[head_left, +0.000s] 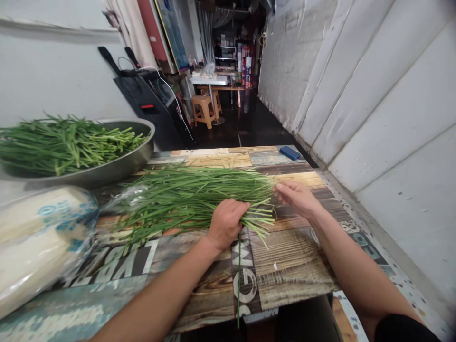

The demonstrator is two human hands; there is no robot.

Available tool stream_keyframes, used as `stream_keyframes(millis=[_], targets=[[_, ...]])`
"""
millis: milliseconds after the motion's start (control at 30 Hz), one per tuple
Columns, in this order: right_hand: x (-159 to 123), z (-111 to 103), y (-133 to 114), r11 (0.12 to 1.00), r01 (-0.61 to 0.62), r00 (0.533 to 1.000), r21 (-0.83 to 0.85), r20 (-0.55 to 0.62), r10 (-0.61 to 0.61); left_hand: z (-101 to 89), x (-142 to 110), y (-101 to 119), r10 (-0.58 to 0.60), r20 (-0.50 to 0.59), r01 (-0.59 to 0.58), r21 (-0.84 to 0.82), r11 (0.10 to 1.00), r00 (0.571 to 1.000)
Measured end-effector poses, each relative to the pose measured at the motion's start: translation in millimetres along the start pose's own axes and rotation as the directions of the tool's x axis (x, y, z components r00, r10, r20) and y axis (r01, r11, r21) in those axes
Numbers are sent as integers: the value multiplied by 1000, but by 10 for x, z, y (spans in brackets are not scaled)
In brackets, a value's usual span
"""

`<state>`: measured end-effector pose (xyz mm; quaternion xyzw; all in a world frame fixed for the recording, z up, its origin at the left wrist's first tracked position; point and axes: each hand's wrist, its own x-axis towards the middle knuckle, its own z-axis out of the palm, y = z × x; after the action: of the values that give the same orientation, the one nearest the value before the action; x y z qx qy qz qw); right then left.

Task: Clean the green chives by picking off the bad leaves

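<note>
A loose heap of garlic chives (185,187) lies across the table, leaves to the left and pale cut ends to the right. My left hand (230,221) is closed around a bunch of these chives near their stem ends. One long chive leaf (239,275) hangs down below that hand toward the table's front edge. At the right tip of the heap, my right hand (294,195) pinches at the pale stem ends with thumb and fingers. Exactly how many stems it grips is too small to tell.
On the left, a metal basin (142,142) holds more chives, behind a plastic-wrapped white package (42,237). A dark blue box (289,152) lies at the far right of the wood-patterned table (299,266). Beyond are stools (203,108) and a white wall (399,95).
</note>
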<state>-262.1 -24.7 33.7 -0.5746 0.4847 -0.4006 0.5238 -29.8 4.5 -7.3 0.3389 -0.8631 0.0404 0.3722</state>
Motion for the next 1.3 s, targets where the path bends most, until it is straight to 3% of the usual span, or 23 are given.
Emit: stream_keyframes(millis=[133, 200, 333, 433, 533, 567, 633, 733, 800, 867, 967, 1067, 1200, 1300], targets=[[-63, 77, -64, 909, 268, 955, -320, 211, -208, -21, 27, 8, 34, 3, -34, 25, 999, 999], [-82, 149, -57, 894, 298, 942, -336, 253, -219, -16, 30, 13, 34, 15, -34, 27, 999, 999], [-37, 182, 13, 993, 78, 995, -93, 67, -72, 2, 11, 0, 23, 18, -23, 15, 1000, 1000], [26, 63, 25, 993, -10, 991, 118, -131, 25, -5, -9, -31, -13, -2, 13, 28, 1000, 1000], [27, -43, -27, 999, -43, 965, 25, -258, 48, -20, -18, -53, -34, -21, 35, 38, 999, 999], [7, -46, -46, 996, -63, 972, -69, -230, 46, -24, -19, -55, -36, -24, 37, 36, 999, 999], [-52, 2, -66, 952, -38, 999, -303, -40, 27, -26, -18, -51, -46, -32, 47, 35, 998, 998], [-133, 151, -37, 779, 200, 949, -594, 316, -3, -17, -13, -39, -95, -59, 98, 45, 994, 994], [-156, 232, -3, 654, 328, 909, -682, 417, -21, -4, -10, -35, -125, -75, 129, 50, 990, 989], [-157, 261, 10, 602, 386, 895, -699, 441, -63, 13, -8, -35, -141, -90, 144, 33, 989, 986], [-148, 225, -32, 701, 349, 917, -622, 381, -118, 33, -7, -32, -159, -80, 157, -29, 987, 984], [-144, 167, -94, 806, 283, 951, -521, 259, -167, 32, 4, -17, -174, 3, 173, -70, 982, 985], [-139, 141, -116, 823, 294, 956, -487, 126, -266, 3, 38, 13, -221, 51, 225, -85, 971, 974], [-139, 163, -102, 846, 307, 950, -436, 82, -302, -11, 54, 24, -183, 35, 186, -119, 975, 982]])
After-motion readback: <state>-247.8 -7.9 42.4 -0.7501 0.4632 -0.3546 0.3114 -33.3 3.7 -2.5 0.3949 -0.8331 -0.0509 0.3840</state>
